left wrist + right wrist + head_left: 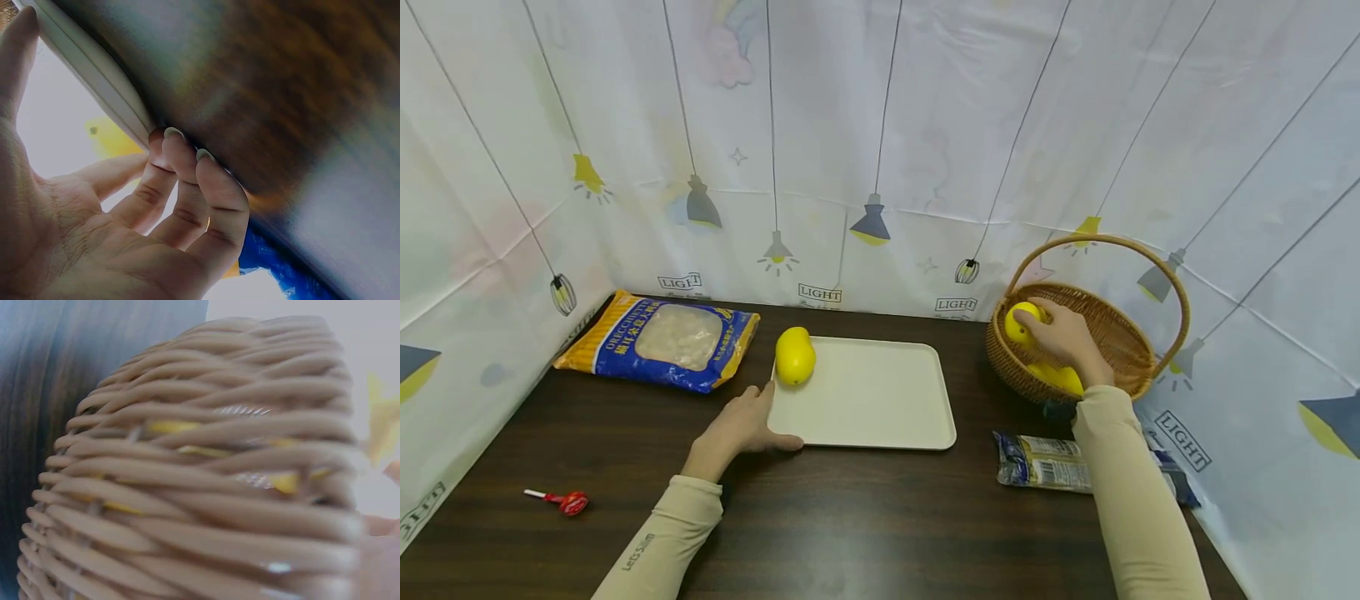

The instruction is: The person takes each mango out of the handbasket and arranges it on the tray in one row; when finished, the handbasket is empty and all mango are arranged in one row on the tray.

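Note:
My left hand (747,423) rests at the near left corner of a cream tray (872,392), thumb along the front edge, fingers against the left side. In the left wrist view, several fingertips of the left hand (125,219) meet the tray's rim (103,81). One yellow lemon (795,356) lies on the tray's left end. Inside a wicker basket (1112,325) at the right, my right hand (1067,337) holds another lemon (1021,323) near the left rim. More yellow fruit (1058,377) shows below that hand. The basket's weave (206,462) fills most of the right wrist view.
A blue and orange orecchiette pasta bag (662,340) lies at the back left. A red lollipop (571,502) is at the front left. Partly under the right forearm lies a clear and blue packet (1048,462). A printed curtain (850,150) borders the dark table (865,525).

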`<action>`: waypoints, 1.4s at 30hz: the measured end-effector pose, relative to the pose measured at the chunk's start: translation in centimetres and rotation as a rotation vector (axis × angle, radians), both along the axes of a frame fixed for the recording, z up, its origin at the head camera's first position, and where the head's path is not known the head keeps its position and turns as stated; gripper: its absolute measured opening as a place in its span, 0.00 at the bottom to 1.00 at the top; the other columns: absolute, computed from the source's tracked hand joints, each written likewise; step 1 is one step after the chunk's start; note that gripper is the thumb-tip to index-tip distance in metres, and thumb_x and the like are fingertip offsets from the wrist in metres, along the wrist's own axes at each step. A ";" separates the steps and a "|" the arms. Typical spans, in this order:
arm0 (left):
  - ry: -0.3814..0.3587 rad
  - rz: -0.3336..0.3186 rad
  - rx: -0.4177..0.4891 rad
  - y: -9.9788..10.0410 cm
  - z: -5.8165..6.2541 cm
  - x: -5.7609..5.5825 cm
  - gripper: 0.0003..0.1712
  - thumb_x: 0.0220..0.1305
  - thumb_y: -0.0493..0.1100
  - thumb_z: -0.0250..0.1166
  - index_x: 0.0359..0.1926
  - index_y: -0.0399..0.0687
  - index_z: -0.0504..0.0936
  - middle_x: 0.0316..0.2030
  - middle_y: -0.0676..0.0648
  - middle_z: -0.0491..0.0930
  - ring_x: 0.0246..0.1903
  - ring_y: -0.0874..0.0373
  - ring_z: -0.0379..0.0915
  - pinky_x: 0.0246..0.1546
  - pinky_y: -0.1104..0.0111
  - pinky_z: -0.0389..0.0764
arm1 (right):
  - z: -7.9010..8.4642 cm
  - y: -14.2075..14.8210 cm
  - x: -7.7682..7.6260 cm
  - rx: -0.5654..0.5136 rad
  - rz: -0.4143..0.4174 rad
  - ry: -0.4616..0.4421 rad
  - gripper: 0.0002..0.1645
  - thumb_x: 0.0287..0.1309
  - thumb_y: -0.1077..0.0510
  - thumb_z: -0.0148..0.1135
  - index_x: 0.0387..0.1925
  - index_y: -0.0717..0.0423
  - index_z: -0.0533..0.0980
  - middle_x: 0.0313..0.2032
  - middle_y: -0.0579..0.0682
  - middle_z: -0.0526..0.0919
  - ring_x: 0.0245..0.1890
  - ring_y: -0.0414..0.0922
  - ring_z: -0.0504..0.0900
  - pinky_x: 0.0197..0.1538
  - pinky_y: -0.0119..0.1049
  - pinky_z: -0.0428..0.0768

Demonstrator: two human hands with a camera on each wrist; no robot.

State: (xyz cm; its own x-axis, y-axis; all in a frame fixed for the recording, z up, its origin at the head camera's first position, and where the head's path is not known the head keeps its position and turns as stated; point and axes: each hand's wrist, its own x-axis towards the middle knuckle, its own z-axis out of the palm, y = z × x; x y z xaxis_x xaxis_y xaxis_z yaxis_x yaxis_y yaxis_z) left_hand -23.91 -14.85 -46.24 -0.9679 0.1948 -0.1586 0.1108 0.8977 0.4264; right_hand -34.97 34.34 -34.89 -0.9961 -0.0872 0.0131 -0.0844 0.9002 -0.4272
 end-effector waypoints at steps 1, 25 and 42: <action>-0.001 0.001 0.001 0.0 0.0 0.0 0.71 0.47 0.71 0.74 0.76 0.30 0.53 0.67 0.25 0.65 0.63 0.33 0.69 0.66 0.45 0.71 | 0.2 -0.2 0.1 -0.010 0.000 0.011 0.51 0.68 0.25 0.41 0.78 0.54 0.54 0.73 0.70 0.61 0.68 0.70 0.65 0.64 0.66 0.69; -0.005 0.001 0.014 0.1 0.5 0.3 0.70 0.47 0.70 0.75 0.76 0.29 0.53 0.66 0.25 0.66 0.62 0.33 0.70 0.65 0.44 0.72 | 1.8 -8.9 1.7 -0.048 0.185 0.157 0.41 0.68 0.35 0.55 0.74 0.51 0.64 0.70 0.63 0.66 0.62 0.63 0.72 0.62 0.58 0.77; -0.006 0.003 0.023 0.0 0.3 0.3 0.71 0.46 0.71 0.75 0.76 0.30 0.53 0.67 0.26 0.65 0.63 0.34 0.70 0.66 0.44 0.71 | -2.9 -17.6 0.1 -0.021 0.317 0.084 0.38 0.65 0.35 0.58 0.71 0.45 0.69 0.69 0.61 0.67 0.64 0.59 0.71 0.59 0.54 0.78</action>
State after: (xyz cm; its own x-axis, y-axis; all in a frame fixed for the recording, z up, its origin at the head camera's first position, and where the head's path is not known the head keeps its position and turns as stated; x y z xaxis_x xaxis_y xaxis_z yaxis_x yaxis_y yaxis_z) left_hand -23.63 -14.84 -45.97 -0.9677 0.1954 -0.1594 0.1056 0.8879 0.4477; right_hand -34.87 16.79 -37.79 -0.9147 -0.3917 0.0994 -0.3950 0.8146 -0.4247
